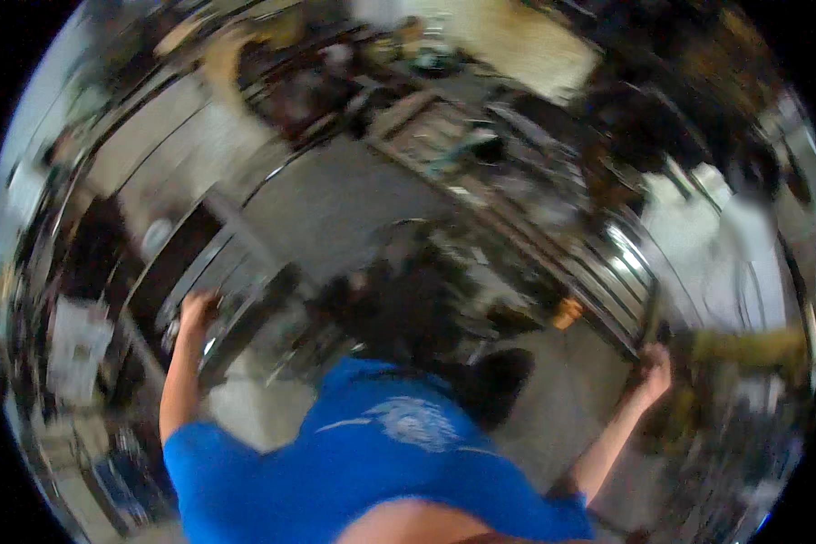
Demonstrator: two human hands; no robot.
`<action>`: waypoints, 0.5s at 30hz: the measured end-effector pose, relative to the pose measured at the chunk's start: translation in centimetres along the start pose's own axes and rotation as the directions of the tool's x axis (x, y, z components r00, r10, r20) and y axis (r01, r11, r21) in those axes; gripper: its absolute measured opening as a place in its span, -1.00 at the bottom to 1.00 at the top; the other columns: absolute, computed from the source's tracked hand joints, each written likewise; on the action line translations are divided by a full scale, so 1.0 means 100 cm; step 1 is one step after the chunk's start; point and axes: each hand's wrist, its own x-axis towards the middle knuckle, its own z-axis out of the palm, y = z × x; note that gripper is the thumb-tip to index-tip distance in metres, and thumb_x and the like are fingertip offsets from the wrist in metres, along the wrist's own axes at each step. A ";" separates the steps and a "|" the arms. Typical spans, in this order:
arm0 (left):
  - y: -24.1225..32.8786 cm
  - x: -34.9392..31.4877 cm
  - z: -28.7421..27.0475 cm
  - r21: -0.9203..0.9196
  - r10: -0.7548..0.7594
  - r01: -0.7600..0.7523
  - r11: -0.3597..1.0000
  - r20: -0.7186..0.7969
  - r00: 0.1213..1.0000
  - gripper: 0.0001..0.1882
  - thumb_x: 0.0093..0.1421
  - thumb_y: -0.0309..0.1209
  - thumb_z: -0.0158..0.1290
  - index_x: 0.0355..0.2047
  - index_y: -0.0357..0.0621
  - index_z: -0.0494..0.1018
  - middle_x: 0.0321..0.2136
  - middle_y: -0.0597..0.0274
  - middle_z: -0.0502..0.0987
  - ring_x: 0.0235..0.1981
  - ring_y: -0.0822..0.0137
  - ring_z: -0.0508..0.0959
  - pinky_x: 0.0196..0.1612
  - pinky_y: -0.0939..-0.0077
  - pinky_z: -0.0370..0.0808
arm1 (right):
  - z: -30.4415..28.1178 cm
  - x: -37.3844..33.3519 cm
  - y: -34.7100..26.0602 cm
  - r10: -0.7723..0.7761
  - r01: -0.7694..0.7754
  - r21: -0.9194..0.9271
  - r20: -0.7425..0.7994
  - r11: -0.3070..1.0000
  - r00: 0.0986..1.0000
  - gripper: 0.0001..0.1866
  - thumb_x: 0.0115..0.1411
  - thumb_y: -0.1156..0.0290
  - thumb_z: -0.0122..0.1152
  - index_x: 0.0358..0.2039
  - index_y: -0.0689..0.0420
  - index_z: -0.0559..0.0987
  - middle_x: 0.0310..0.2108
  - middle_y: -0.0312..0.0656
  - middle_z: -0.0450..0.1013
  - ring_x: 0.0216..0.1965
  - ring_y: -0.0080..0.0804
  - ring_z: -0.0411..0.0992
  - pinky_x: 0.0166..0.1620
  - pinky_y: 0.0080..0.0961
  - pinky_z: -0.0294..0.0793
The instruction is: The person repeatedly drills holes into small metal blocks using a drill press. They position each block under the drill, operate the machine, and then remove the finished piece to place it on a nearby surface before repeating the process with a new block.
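The whole view is smeared by motion. My left hand (201, 306) is held out to the left, its fingers curled, beside a dark metal frame or open drawer (231, 227). Something dark lies against its fingers, too blurred to name. Out to the right, my right hand (655, 367) looks closed, near the lower corner of a long slatted metal rack (607, 272). Whatever that hand may grip cannot be made out. Both arms are spread wide apart, and contact with the frame or the rack cannot be told.
A small orange object (568, 313) is beside the rack's lower end. Dark clutter (417, 290) fills the middle in front of me. A pale sheet (80, 349) hangs or lies at the left. Grey floor (335, 204) shows beyond, with a white surface (748, 236) at the right.
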 end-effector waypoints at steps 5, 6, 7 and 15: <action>0.060 -0.036 0.031 -0.335 0.228 -0.236 0.912 -0.065 0.972 -0.71 0.05 -0.44 0.02 -0.23 -0.37 0.37 -0.46 0.14 0.48 -0.47 0.35 0.46 -0.25 0.26 0.50 | 0.021 -0.048 0.105 0.598 -0.587 -0.114 0.172 0.801 0.783 -0.70 0.05 0.41 0.07 -0.21 0.30 0.49 -0.38 -0.17 0.47 -0.42 -0.48 0.41 -0.34 -0.56 0.38; 0.067 -0.039 0.036 -0.451 0.265 -0.267 0.852 -0.068 0.962 -0.72 0.06 -0.42 0.02 -0.23 -0.35 0.37 -0.45 0.14 0.48 -0.48 0.34 0.46 -0.24 0.22 0.49 | 0.029 -0.051 0.131 0.584 -0.534 -0.255 0.203 0.806 0.786 -0.64 0.06 0.41 0.08 -0.12 0.30 0.46 -0.26 -0.14 0.47 -0.27 -0.41 0.43 -0.21 -0.54 0.37; 0.075 -0.040 0.043 -0.561 0.309 -0.290 0.775 -0.064 0.949 -0.73 0.08 -0.41 0.01 -0.23 -0.32 0.37 -0.45 0.14 0.48 -0.50 0.33 0.46 -0.23 0.19 0.49 | 0.034 -0.052 0.166 0.661 -0.601 -0.284 0.219 0.747 0.718 -0.53 0.07 0.35 0.11 -0.01 0.29 0.38 -0.08 -0.10 0.39 -0.06 -0.33 0.35 -0.04 -0.48 0.31; 0.118 -0.037 0.120 -0.834 0.317 -0.112 0.541 0.079 0.945 -0.71 0.12 -0.15 0.01 -0.37 -0.12 0.38 -0.60 0.27 0.44 -0.75 0.33 0.39 -0.34 0.18 0.51 | 0.112 -0.049 0.177 0.597 -0.563 -0.198 0.230 0.802 0.769 -0.47 -0.07 0.56 0.02 0.01 0.29 0.28 -0.30 -0.32 0.31 -0.43 -0.51 0.28 -0.31 -0.62 0.30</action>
